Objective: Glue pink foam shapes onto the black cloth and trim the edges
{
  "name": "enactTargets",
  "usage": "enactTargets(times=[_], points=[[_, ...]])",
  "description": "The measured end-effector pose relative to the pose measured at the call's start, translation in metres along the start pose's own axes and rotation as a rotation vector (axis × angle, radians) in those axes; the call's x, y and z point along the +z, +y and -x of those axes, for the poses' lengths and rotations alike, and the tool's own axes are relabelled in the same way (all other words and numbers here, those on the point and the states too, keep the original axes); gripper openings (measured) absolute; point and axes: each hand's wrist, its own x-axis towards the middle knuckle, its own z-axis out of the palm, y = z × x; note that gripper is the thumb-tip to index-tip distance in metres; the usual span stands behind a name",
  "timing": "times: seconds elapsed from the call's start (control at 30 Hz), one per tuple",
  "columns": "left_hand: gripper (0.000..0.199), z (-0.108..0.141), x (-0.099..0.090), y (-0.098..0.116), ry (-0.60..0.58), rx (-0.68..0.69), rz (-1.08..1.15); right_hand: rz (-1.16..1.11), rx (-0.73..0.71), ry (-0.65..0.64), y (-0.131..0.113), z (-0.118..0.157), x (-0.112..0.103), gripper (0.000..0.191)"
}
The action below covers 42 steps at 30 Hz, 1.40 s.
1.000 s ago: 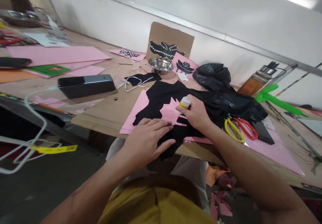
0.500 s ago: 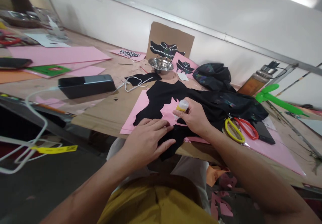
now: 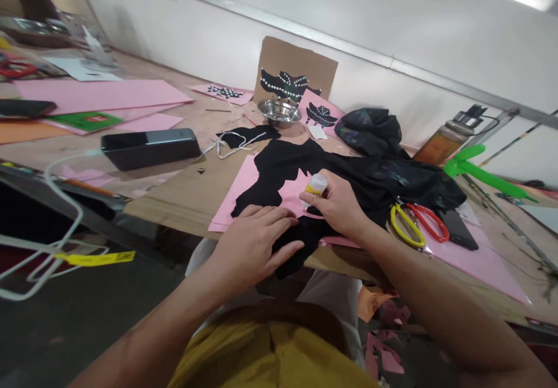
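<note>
In my right hand (image 3: 337, 205) is a small white glue bottle (image 3: 317, 183) with a yellow band, tilted and pointing down. Its lower end is hidden by my fingers, over a pink paper cutout (image 3: 290, 190). Under and around the cutout lies black cloth (image 3: 283, 158) with an irregular cut edge. My left hand (image 3: 261, 237) rests flat on the cloth just left of the bottle, fingers stretched and thumb apart. Beneath the cloth, pink sheets (image 3: 233, 193) show at the left on brown cardboard (image 3: 178, 199).
Yellow-and-red-handled scissors (image 3: 407, 226) lie right of my right hand, beside a dark phone (image 3: 457, 229). Behind the cloth stand a metal bowl (image 3: 279, 111) and a cardboard piece (image 3: 300, 57) with a beaded black shape. A black box-shaped device (image 3: 150, 148) sits left, a bottle (image 3: 442, 141) right.
Almost nothing differs. My right hand and the glue bottle have shifted very slightly; my left hand stays flat on the cloth.
</note>
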Motion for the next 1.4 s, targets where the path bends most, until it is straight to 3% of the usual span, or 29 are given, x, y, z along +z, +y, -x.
enactTargets(times=[0.3,0.93,1.4], points=[[0.037,0.003,0.001,-0.001,0.054,0.025,-0.06,0.004,-0.033,-0.008,0.0,-0.002,0.004,0.031],[0.036,0.002,-0.001,-0.001,0.03,0.02,-0.015,0.004,-0.011,-0.121,-0.001,-0.001,-0.009,0.029],[0.036,0.004,-0.004,0.001,0.038,0.011,-0.005,0.03,-0.052,-0.071,0.0,-0.003,-0.003,0.032]])
